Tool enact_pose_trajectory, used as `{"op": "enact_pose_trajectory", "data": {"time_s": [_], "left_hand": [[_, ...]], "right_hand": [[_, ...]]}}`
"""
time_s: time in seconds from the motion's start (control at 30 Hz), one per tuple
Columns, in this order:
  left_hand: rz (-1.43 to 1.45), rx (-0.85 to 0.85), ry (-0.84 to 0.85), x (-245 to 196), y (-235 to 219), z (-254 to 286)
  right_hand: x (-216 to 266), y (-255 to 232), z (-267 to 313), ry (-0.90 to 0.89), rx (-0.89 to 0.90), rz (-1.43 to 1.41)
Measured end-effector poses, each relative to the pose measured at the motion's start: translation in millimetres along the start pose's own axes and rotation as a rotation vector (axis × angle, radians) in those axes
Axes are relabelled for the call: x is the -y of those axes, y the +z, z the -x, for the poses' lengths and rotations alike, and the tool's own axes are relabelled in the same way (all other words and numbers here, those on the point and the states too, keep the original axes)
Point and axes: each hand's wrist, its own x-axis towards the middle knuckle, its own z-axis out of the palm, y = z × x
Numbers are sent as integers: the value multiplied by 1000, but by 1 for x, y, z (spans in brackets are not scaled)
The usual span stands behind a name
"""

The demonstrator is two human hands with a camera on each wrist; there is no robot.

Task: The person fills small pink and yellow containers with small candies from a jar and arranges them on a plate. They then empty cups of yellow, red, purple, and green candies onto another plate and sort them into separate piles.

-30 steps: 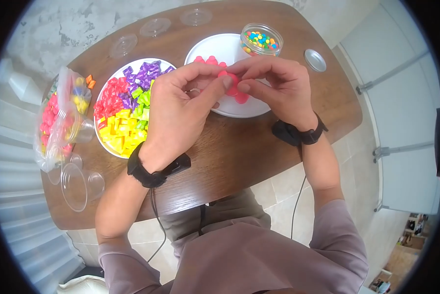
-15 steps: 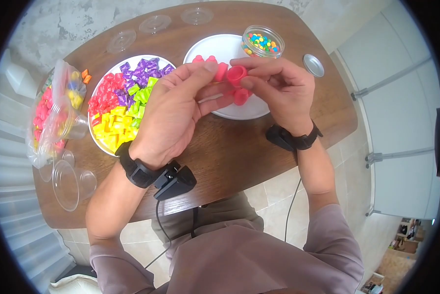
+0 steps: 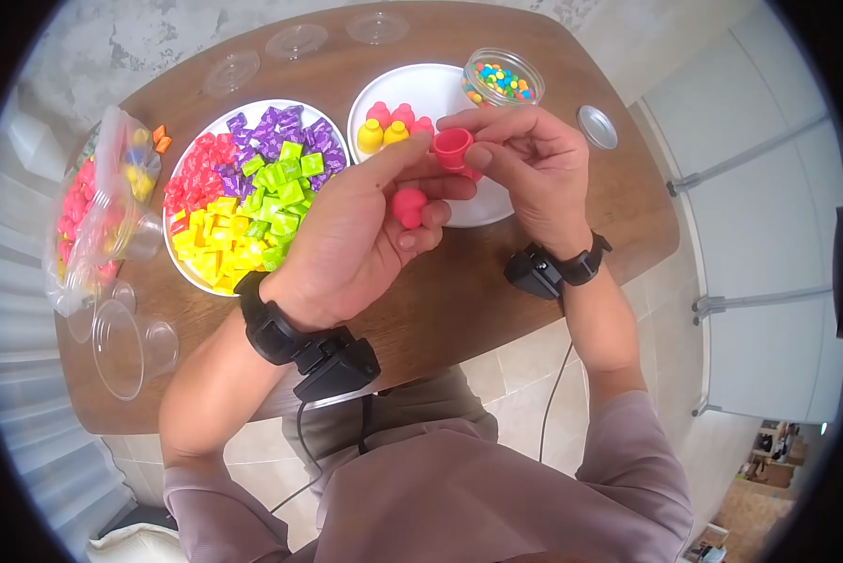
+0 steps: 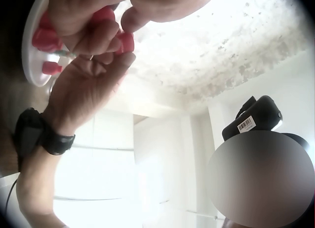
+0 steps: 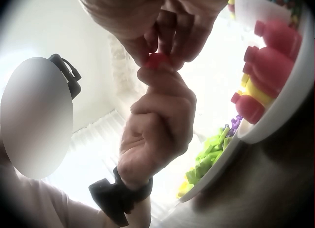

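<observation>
Pinched between thumb and fingers of the right hand (image 3: pixel 548 178) is a hollow pink cup-shaped piece (image 3: pixel 452 148), its round opening facing up. The left hand (image 3: pixel 337 235) holds a smaller pink knobbed piece (image 3: pixel 409 207) in its curled fingers, with its thumb and forefinger close beside the pink cup. Behind the hands, a white plate (image 3: pixel 435 86) bears several pink bottle-shaped containers (image 3: pixel 402 114) and two yellow ones (image 3: pixel 371 136). Fingers largely cover the held pieces in the left wrist view; in the right wrist view a bit of red-pink (image 5: pixel 157 60) shows between the hands.
Left of the hands stands a plate of wrapped sweets (image 3: pixel 170 235) in red, purple, green and yellow. A jar of coloured candies (image 3: pixel 503 80) and a round lid (image 3: pixel 597 127) lie at the back right. Plastic bags (image 3: pixel 88 216) and clear cups (image 3: pixel 118 347) are at the far left.
The left hand has drawn the knobbed pink piece towards the body and left, away from the cup. The cup's opening has come into view, and the yellow containers on the plate are uncovered.
</observation>
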Motion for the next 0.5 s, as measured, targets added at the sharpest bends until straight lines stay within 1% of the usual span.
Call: {"op": "enact_pose_trajectory", "data": {"time_s": [0.07, 0.13, 0.23, 0.3, 0.43, 0.5], "left_hand": [[-6, -2, 5, 1, 1, 0], [-47, -86, 10, 3, 2, 0], [-108, -112, -24, 9, 1, -1], [-93, -93, -3, 10, 2, 1], [-74, -57, 15, 11, -2, 0], [-70, -59, 9, 10, -1, 1]], "right_hand": [[0, 0, 1, 11, -4, 1], [0, -1, 0, 22, -6, 2], [0, -2, 0, 34, 10, -9], [2, -1, 1, 135, 86, 31], [4, 1, 2, 149, 104, 34], [1, 1, 2, 93, 99, 40]]}}
